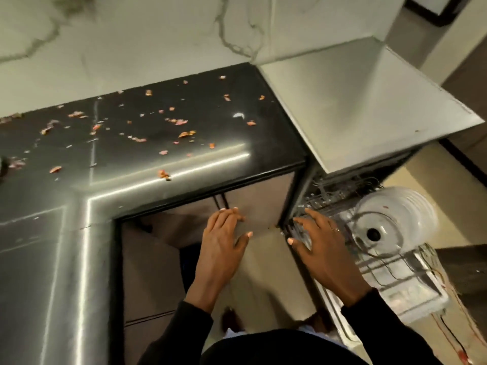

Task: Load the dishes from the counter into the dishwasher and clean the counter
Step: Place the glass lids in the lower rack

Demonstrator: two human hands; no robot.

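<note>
- My left hand (224, 238) is at about 6 o'clock, in front of the cupboard face (253, 201) under the bench (200, 154). Its fingers are straight and close together, and it holds nothing.
- My right hand (322, 241) is at about 4 o'clock with its fingers spread and nothing in its grasp. It is over the near left edge of the dishwasher rack (395, 275), but I cannot tell whether it touches the wires.
- If I push the rack in from this edge, a finger could get caught between the rack and the dishwasher (369, 101) frame.
- A hard shove would knock the glass plates (413, 204) against each other. They stand on edge and close together, so they could chip.
- The scraps (186, 134) are spread over the dark bench from 9 to 12 o'clock, and some lie near the front lip. A careless wipe towards me would drop them on the floor, and a wipe to the right could send them into the open rack.
- The rack is pulled out at 3 to 4 o'clock. It holds the row of clear plates and, in front of them, a round glass piece with a dark knob (374, 234), probably a lid.
- I see no dishes on the part of the bench in view, so I judge that cleaning it is the main job left.
</note>
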